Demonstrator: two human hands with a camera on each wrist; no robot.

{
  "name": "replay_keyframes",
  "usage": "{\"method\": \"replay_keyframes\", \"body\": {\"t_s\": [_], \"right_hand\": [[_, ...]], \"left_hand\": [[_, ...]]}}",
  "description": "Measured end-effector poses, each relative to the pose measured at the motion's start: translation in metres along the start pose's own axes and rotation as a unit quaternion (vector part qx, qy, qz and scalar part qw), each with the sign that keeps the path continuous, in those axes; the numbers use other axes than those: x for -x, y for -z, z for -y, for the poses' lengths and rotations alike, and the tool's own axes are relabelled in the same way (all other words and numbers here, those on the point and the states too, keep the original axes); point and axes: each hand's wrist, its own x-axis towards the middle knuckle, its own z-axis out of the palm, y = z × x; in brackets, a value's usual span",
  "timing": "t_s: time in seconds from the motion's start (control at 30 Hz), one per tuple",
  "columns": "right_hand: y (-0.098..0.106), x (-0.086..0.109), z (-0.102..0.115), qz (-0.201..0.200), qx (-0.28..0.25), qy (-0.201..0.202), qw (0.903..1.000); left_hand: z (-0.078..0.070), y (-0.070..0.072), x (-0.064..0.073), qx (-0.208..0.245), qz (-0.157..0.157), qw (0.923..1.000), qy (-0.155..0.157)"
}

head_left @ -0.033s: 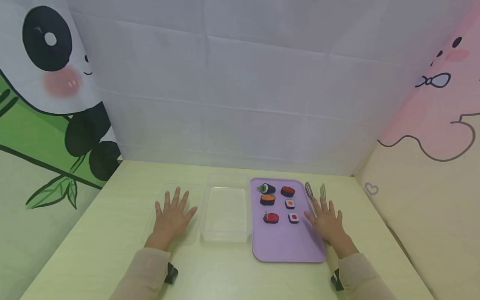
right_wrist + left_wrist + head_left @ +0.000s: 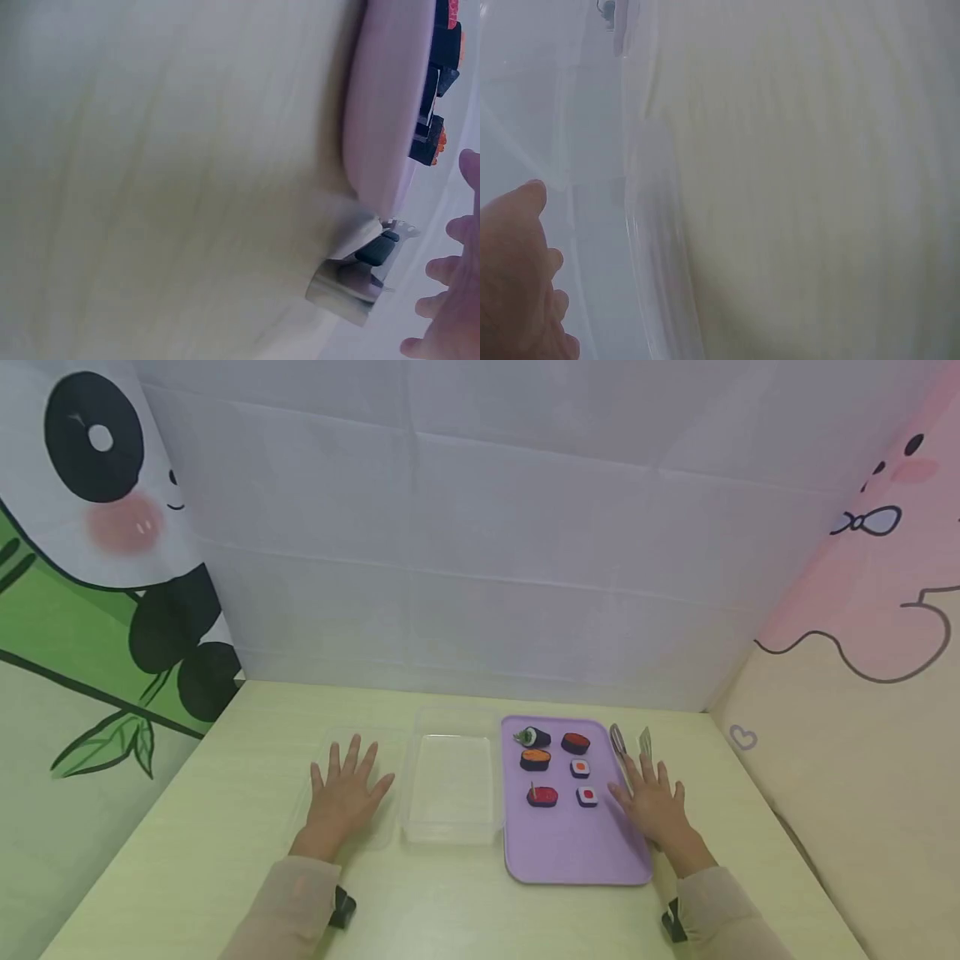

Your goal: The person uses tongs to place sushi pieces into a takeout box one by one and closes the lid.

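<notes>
My left hand (image 2: 343, 797), fingers spread, is over a clear flat plastic lid or tray (image 2: 381, 828). Beside it stands a clear plastic box (image 2: 452, 837). My right hand (image 2: 654, 806), also spread, hovers at the right edge of a purple tray (image 2: 577, 852), over a metal utensil (image 2: 617, 739) it partly hides. On the tray lie toy sushi pieces: a cone hand roll (image 2: 534, 737), a dark-red-topped piece (image 2: 575, 742), an orange-topped one (image 2: 536, 760), a bright red one (image 2: 542, 796), and two small rolls, one orange-centred (image 2: 580, 767), one red-centred (image 2: 587, 796). Neither hand holds anything.
A pale wooden table (image 2: 420, 910) carries everything. Behind it hangs a white cloth wall (image 2: 510, 552), with printed cartoon panels at left and right. In the right wrist view, a bent shiny metal end (image 2: 345, 289) lies beside the tray's raised edge (image 2: 382, 127).
</notes>
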Motion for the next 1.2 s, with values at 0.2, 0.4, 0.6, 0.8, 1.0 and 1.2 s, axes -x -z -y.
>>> {"method": "replay_keyframes", "body": {"t_s": [0.2,0.4,0.6,0.8,1.0,1.2], "right_hand": [[0.0,-0.001,-0.004,-0.022,0.006,0.007,0.9997],[0.006,0.0,-0.01,-0.067,0.007,-0.003,0.9977],[0.011,0.002,-0.011,-0.035,-0.018,-0.07,0.9968],[0.009,0.002,-0.01,0.02,-0.045,-0.143,0.9885],[0.0,-0.001,-0.013,0.045,-0.047,-0.169,0.9835],[-0.003,-0.006,-0.014,0.054,-0.059,-0.18,0.9803]], "left_hand": [[0.001,-0.005,-0.001,0.008,-0.015,0.9999,-0.003],[-0.003,-0.009,-0.002,0.071,-0.024,0.997,-0.015],[-0.012,-0.015,0.001,0.254,0.012,0.9671,0.008],[-0.026,-0.021,0.004,0.364,0.013,0.9309,0.019],[-0.037,-0.029,0.007,0.377,0.004,0.9253,0.041],[-0.041,-0.034,0.008,0.386,-0.001,0.9199,0.069]]}}
